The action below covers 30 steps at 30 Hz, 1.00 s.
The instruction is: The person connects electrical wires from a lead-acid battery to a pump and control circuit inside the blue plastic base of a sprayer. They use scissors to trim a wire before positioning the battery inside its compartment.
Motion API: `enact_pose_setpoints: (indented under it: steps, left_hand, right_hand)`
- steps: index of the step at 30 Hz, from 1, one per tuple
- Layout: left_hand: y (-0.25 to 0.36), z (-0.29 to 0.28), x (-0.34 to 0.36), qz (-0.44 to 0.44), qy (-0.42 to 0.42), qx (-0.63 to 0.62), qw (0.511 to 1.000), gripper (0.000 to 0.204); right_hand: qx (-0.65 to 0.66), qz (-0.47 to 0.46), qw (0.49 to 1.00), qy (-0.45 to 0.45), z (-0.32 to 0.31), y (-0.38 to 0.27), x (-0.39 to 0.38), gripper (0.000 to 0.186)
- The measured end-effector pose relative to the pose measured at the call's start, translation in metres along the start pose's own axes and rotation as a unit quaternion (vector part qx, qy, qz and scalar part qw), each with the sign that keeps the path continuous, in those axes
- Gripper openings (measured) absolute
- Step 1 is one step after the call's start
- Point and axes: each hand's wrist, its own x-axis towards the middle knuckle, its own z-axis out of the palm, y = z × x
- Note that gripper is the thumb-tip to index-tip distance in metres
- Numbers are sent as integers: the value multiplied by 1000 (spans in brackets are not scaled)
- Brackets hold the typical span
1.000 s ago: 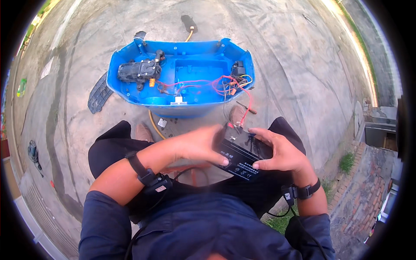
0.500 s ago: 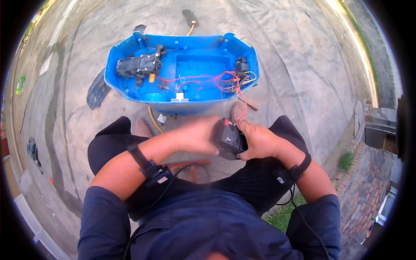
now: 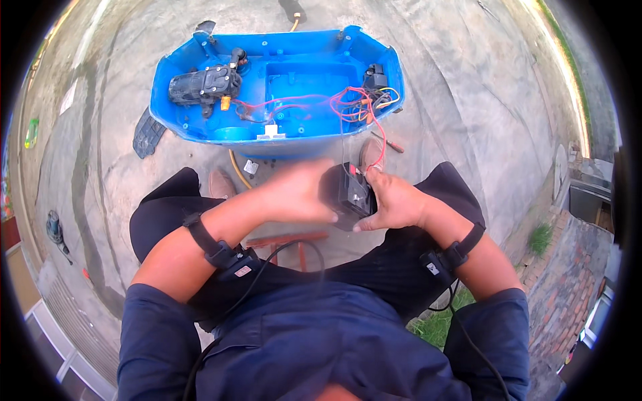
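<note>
A black rectangular battery (image 3: pixel 348 197) is held upright between my two hands over the gap between my knees, its red terminal facing up with a wire leading from it. My left hand (image 3: pixel 311 194), blurred, is closed on its left side. My right hand (image 3: pixel 381 200) grips its right side with thumb and fingers. Beyond them sits a blue plastic housing (image 3: pixel 294 134) containing a black pump (image 3: pixel 204 87) with an orange fitting, a black component (image 3: pixel 374 79) and a tangle (image 3: pixel 361 103) of red, yellow and dark wires.
A screwdriver (image 3: pixel 391 144) and a grey panel (image 3: pixel 148 134) lie on the concrete (image 3: pixel 468 100). A yellow hose (image 3: pixel 237 167) runs beside the housing. A dark tool (image 3: pixel 55 227) lies at left. A reddish low frame (image 3: pixel 301 244) is between my legs; brick paving and grass are at lower right.
The battery has turned so its printed face no longer shows, and my hands have moved up in the picture with it. The housing also appears higher in the view.
</note>
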Motion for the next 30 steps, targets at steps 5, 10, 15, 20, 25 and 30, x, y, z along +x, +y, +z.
enact_pose_setpoints:
  steps: [5,10,15,20,25,30]
  left_hand:
    - [12,-13,-6,30,-10,-15,999,81]
    - [23,-28,-16,48,-3,-18,999,91]
    - [20,-27,-16,130,1,-154,980,63]
    - [22,-24,-14,91,-51,-233,967,36]
    - [23,-30,-12,83,-72,-234,966,31]
    - [24,-27,-10,115,-42,-211,970,19]
  right_hand:
    - [8,38,999,7,-16,-21,-5,85]
    - [-58,17,997,55,-33,-30,-9,76]
    - [-101,19,995,9,-38,-38,-6,62]
    - [-88,-30,995,-28,-39,-45,-5,58]
    - [-82,-51,995,-27,-37,-45,-2,55]
    - [-81,-46,995,-37,-39,-44,-2,55]
